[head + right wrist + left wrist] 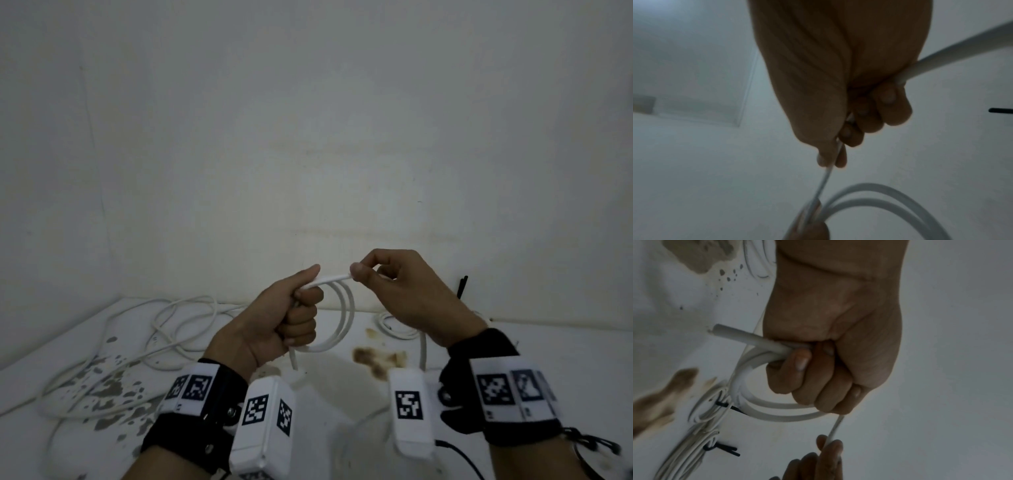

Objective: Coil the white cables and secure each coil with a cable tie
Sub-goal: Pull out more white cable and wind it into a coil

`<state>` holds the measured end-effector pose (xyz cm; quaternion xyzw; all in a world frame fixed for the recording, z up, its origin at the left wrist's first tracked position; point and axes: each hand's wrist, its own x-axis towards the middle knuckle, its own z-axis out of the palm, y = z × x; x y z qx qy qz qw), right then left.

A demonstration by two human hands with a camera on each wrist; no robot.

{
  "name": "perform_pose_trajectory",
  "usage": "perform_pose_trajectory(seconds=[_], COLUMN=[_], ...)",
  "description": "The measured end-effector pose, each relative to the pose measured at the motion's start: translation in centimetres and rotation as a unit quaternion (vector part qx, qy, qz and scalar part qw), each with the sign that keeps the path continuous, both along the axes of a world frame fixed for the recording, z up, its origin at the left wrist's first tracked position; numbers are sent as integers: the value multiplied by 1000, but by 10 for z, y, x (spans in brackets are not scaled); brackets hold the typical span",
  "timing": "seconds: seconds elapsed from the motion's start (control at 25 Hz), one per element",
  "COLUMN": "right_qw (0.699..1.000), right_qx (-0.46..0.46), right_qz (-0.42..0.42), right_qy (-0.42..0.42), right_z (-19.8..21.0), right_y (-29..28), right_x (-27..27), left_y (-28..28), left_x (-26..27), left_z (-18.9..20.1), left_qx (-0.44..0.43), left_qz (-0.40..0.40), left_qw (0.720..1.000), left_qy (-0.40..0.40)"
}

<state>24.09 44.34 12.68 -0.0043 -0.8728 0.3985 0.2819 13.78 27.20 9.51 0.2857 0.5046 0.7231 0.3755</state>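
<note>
My left hand (294, 315) is a fist around a small coil of thick white cable (344, 318), held above the table; two loops hang out to its right. In the left wrist view the coil (777, 412) curves under the curled fingers (818, 386) and a cut cable end (731, 334) sticks out. My right hand (380, 274) pinches the running cable (329, 279) between thumb and forefinger just right of the left fist. The right wrist view shows the cable (824, 180) passing through the right hand's fingers (840, 155) and out behind.
Loose white cables (171, 325) lie tangled at the table's left. Tied bundles with black cable ties (723, 404) lie below the coil. A small white coil (394, 327) and a black tie (462, 286) sit at the back right. Brown stains (373, 358) mark the white table.
</note>
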Motion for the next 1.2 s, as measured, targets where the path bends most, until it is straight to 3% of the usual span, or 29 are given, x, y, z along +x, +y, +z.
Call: perform_pose_trajectory(seconds=[0.08, 0.24, 0.4, 0.52, 0.6, 0.68, 0.76, 0.88, 1.04, 1.2], right_qw=[997, 981, 972, 981, 990, 973, 959, 964, 984, 989], right_qx=[38, 30, 17, -13, -104, -226, -257, -245, -156, -106], right_qz=[-53, -136, -170, -147, -53, 57, 110, 72, 0, -3], right_qy=[44, 132, 160, 125, 77, 6, -53, -72, -92, -100], right_z=[-4, -12, -13, -13, -14, -17, -25, -39, -39, -40], right_y=[-5, -7, -7, -1, 2, 3, 3, -3, -13, -26], right_x=[-11, -19, -19, -16, -13, -10, -12, -22, -28, -26], left_y=[1, 2, 3, -2, -7, -10, -14, -18, -14, -21], left_x=[2, 4, 4, 2, -2, -8, -12, -14, -18, -22], left_z=[0, 2, 3, 7, 11, 16, 20, 21, 16, 16], left_qx=[9, 18, 15, 49, 115, 186, 236, 254, 253, 252], left_qz=[-24, -62, -72, -52, -45, -13, 34, 54, 74, 70], left_qw=[1000, 997, 997, 996, 990, 977, 962, 953, 948, 953], left_qy=[-18, -46, -38, -45, -70, -102, -129, -159, -177, -150])
